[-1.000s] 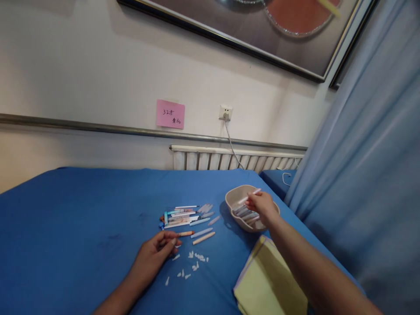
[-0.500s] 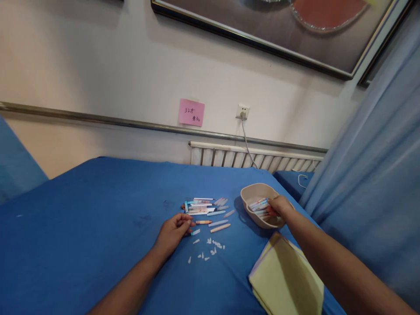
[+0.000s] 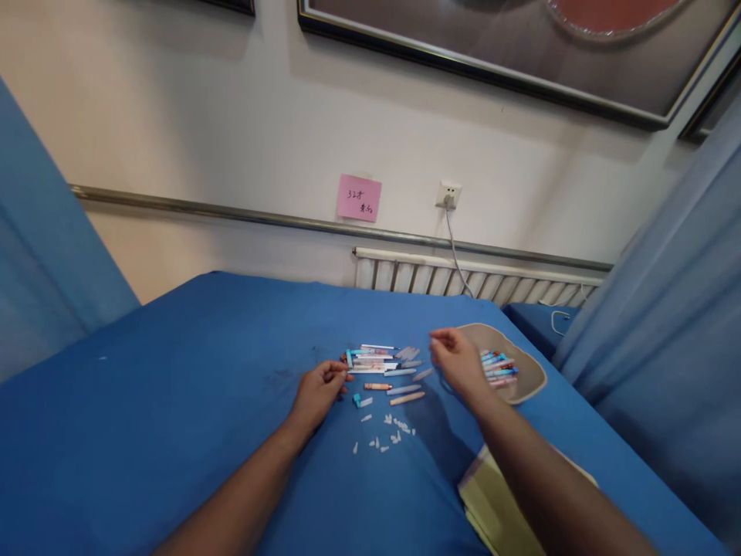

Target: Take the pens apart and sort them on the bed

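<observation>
My left hand (image 3: 319,394) rests on the blue sheet at the near left end of a group of pens (image 3: 373,364), its fingers loosely bent and nothing visible held. My right hand (image 3: 458,361) is raised just left of the beige bowl (image 3: 529,380), partly covering its left side. Its fingers look slightly apart, with no object visible in them. Inside the bowl lie several colourful pens (image 3: 499,369). Between my hands are an orange patterned barrel (image 3: 378,386), a turquoise cap (image 3: 356,400), a blue barrel (image 3: 404,390) and a peach barrel (image 3: 407,398).
Several small white tips (image 3: 399,425) are scattered nearer me. A folded yellow cloth (image 3: 498,502) lies under my right forearm. Beyond the sheet-covered surface (image 3: 260,309) are a white radiator (image 3: 405,276) and a wall socket with a cord (image 3: 448,194). Blue curtains (image 3: 671,309) hang at both sides.
My right hand has come out of the bowl and moved left of it, while pens remain inside. My left hand has shifted slightly away from the turquoise cap. The camera view has turned left.
</observation>
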`<control>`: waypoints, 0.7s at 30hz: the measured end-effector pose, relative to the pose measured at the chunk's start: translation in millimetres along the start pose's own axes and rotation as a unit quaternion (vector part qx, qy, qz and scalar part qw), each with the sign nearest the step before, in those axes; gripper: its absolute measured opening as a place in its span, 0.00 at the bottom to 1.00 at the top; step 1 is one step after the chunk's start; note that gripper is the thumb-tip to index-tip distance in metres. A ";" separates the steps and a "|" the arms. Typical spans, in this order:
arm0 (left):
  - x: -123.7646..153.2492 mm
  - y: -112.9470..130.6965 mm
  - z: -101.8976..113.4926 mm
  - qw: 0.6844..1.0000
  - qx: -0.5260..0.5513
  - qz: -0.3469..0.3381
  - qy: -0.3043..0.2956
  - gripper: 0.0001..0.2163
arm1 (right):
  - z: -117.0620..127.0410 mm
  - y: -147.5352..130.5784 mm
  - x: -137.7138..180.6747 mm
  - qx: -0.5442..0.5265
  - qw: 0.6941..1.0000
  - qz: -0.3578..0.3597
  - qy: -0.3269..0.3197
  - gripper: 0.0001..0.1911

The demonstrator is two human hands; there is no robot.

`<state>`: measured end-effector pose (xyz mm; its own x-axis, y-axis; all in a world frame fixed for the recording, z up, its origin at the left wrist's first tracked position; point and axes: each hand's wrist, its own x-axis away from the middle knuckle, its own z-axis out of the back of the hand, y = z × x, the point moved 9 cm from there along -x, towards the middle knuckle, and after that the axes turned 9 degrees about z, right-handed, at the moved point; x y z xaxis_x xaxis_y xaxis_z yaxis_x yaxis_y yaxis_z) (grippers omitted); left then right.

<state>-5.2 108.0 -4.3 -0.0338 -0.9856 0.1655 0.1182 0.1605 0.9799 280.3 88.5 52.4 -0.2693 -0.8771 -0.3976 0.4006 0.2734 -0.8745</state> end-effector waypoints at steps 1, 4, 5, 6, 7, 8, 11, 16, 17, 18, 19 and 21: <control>0.1 0.9 2.9 1.000 -0.003 -0.001 0.006 0.14 | -20.5 -0.4 6.9 -0.042 0.999 -0.004 -0.009 0.12; -0.1 1.2 8.6 1.000 -0.010 -0.002 0.019 0.14 | -61.3 12.2 23.0 -0.101 0.994 -0.029 -0.027 0.11; -0.4 0.3 9.1 1.000 -0.013 -0.001 0.021 0.14 | -66.4 19.1 26.1 -0.105 0.993 -0.034 -0.028 0.11; -0.8 -1.0 8.7 1.000 -0.016 -0.001 0.021 0.14 | -67.8 27.0 28.2 -0.106 0.993 -0.038 -0.029 0.11; -1.3 -2.4 7.5 1.000 -0.020 0.001 0.020 0.13 | -66.5 35.4 29.3 -0.103 0.993 -0.042 -0.029 0.11; -1.7 -4.0 5.6 1.000 -0.024 0.002 0.017 0.13 | -63.5 43.8 29.7 -0.099 0.994 -0.046 -0.031 0.11; -2.1 -7.3 -2.7 0.999 -0.037 0.004 0.001 0.12 | -50.8 65.3 27.5 -0.082 0.994 -0.054 -0.038 0.11; -1.2 -7.2 -13.6 0.998 -0.058 0.001 -0.026 0.11 | -43.2 82.5 21.5 -0.032 0.997 -0.055 -0.049 0.10; -1.3 -7.0 -14.4 0.998 -0.064 -0.001 -0.028 0.11 | -43.6 83.9 20.9 -0.018 0.997 -0.053 -0.051 0.09; -1.6 -6.9 -14.8 0.997 -0.071 -0.004 -0.029 0.11 | -44.1 84.8 20.7 -0.005 0.997 -0.050 -0.053 0.09; -1.9 -7.0 -15.2 0.997 -0.076 -0.007 -0.030 0.11 | -44.5 85.3 20.5 0.009 0.997 -0.046 -0.055 0.08; -2.6 -7.6 -15.2 0.996 -0.082 -0.010 -0.030 0.11 | -44.9 85.7 20.5 0.037 0.997 -0.039 -0.060 0.08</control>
<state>9.1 108.5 -13.9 -0.0968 -0.9828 0.1573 0.2770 0.1252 0.9527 269.7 111.7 -43.3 -0.1977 -0.9366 -0.2894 0.4470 0.1766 -0.8769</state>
